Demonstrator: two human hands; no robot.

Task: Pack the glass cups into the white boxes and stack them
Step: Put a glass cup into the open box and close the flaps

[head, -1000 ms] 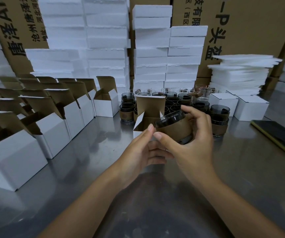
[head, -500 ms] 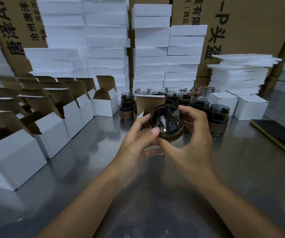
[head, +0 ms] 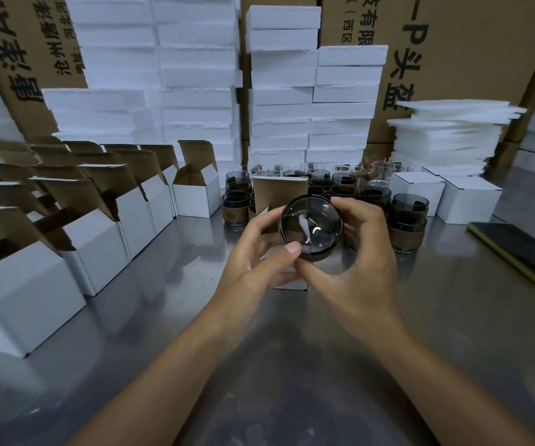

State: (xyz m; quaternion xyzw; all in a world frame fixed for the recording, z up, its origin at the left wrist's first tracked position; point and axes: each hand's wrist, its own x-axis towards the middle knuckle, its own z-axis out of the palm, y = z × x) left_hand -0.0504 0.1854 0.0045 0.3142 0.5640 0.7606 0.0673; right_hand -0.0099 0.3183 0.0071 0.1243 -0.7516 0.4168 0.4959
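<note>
A smoky glass cup with a brown sleeve is held up above the table, its mouth turned toward me. My left hand grips its left rim with thumb and fingers. My right hand holds its right side and underside. Right behind the cup stands an open white box with its brown flap up, mostly hidden by my hands. More sleeved glass cups are stacked in a cluster behind. Two closed white boxes sit to the right of them.
Rows of open white boxes line the left of the steel table. White foam stacks and cardboard cartons fill the back. A stack of foam sheets is at the right, and a phone lies near the right edge.
The cup went from lying sideways in my right hand to facing me mouth-on, and my left hand came up to grip its rim. Both hands hold it slightly higher.
</note>
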